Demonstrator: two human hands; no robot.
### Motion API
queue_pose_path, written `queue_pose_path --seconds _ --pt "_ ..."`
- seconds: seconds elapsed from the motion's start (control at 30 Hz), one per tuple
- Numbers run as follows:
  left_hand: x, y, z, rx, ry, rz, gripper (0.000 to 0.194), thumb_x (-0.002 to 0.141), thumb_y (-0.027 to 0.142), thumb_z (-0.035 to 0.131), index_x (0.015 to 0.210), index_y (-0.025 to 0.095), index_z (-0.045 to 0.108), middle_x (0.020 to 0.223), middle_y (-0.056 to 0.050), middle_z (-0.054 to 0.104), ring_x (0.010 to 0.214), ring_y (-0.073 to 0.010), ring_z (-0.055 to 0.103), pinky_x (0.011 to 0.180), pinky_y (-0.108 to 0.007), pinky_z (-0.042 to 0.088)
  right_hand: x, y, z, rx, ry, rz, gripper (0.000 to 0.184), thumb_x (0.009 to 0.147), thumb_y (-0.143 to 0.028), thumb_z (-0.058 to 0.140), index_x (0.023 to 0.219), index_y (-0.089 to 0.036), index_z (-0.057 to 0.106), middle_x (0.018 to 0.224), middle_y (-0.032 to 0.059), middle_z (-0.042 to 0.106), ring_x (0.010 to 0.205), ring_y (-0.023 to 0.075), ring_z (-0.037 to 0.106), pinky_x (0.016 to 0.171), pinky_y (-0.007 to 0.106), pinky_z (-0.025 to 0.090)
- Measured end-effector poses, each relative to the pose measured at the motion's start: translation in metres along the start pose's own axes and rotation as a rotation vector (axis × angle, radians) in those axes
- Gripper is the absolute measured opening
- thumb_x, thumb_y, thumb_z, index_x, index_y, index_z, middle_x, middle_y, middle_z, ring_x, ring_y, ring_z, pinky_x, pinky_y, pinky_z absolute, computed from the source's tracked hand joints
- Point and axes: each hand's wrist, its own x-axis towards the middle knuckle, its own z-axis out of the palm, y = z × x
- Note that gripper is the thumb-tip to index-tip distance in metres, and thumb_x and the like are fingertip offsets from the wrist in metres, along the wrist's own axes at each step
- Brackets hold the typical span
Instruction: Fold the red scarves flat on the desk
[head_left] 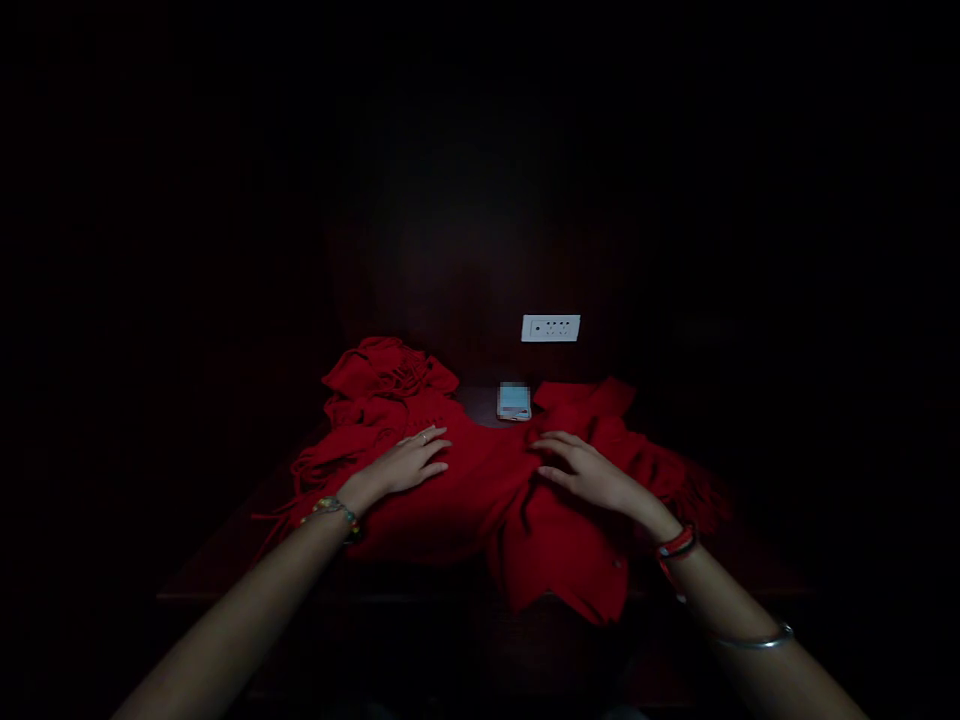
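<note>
- The red cloth (465, 480) lies rumpled across the dark counter (202, 580); its middle is the centre of the clock used here.
- At 9 o'clock, the left hand (401, 468) rests palm down on the cloth, fingers stretched out and moderately spread. It wears a ring (424, 438), with a beaded bracelet (330, 508) at the wrist.
- At 3 o'clock, the right hand (592, 475) lies over the cloth, fingers loosely bent, thumb apart from them; whether they pinch a fold I cannot tell.
- A red band (679, 543) circles the right wrist, a silver bangle (757, 640) the forearm.
- Bunched folds with strands lie towards 10 to 11 o'clock; more fringe spreads at 3 o'clock.
- A flap reaches past the counter's front edge towards 5 o'clock.
- A small pale item (514, 398), partly pixelated, sits at 1 o'clock; beyond it is a white socket plate (551, 328).
</note>
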Motion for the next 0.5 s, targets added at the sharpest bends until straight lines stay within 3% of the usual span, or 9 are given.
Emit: queue_pose_path --seconds 0.1,0.17,0.27,0.37,0.43,0.5 --pt "0.014 0.003 0.031 -0.01 -0.123 -0.051 0.055 0.084 0.05 0.031 0.132 0.025 0.027 0.141 -0.006 0.018 0.128 -0.0241 0.014 0.101 -0.041 0.019 -0.021 0.033 -0.005 -0.312 0.144 0.33 0.057 0.075 -0.036 0.053 0.127 -0.019 0.037 0.132 0.0152 0.029 0.12 0.0309 0.029 0.09 0.045 0.032" --pt "0.01 -0.004 0.042 0.014 -0.184 -0.124 0.054 0.084 0.051 0.028 0.133 0.028 0.023 0.141 -0.005 0.018 0.128 -0.0256 0.012 0.1 -0.046 0.015 -0.031 0.05 -0.005 -0.389 0.133 0.417 0.064 0.075 -0.033 0.052 0.131 -0.017 0.027 0.131 0.0181 0.03 0.115 0.0305 0.036 0.086 0.041 0.036" --pt "-0.013 -0.021 0.046 0.055 -0.158 -0.2 0.052 0.086 0.049 0.022 0.134 0.029 0.02 0.141 -0.002 0.017 0.129 -0.0234 0.013 0.1 -0.045 0.015 -0.036 0.062 -0.003 -0.411 0.02 0.384 0.05 0.078 -0.021 0.046 0.127 -0.015 0.035 0.114 0.0168 0.049 0.097 0.0234 0.052 0.077 0.031 0.04" --pt "-0.046 -0.042 0.039 0.121 -0.172 -0.355 0.051 0.086 0.045 0.019 0.134 0.027 0.018 0.141 -0.002 0.016 0.128 -0.0236 0.014 0.1 -0.045 0.018 -0.032 0.063 -0.006 -0.427 0.0 0.344 0.033 0.078 -0.011 0.038 0.108 -0.014 0.053 0.093 0.0126 0.059 0.081 0.0195 0.057 0.068 0.027 0.04" --pt "-0.066 -0.054 0.032 0.171 -0.177 -0.467 0.051 0.086 0.042 0.02 0.134 0.026 0.02 0.141 -0.003 0.018 0.127 -0.0244 0.017 0.098 -0.045 0.022 -0.024 0.061 -0.015 -0.423 0.086 0.314 0.03 0.075 -0.006 0.037 0.097 -0.014 0.057 0.088 0.0113 0.059 0.079 0.0182 0.056 0.068 0.025 0.039" --pt "-0.078 -0.058 0.023 0.219 -0.172 -0.556 0.049 0.085 0.04 0.023 0.132 0.026 0.027 0.139 -0.004 0.024 0.125 -0.0262 0.023 0.095 -0.046 0.026 -0.012 0.056 -0.029 -0.396 0.253 0.286 0.029 0.073 -0.005 0.038 0.091 -0.013 0.059 0.087 0.0102 0.059 0.08 0.0172 0.055 0.07 0.024 0.039"
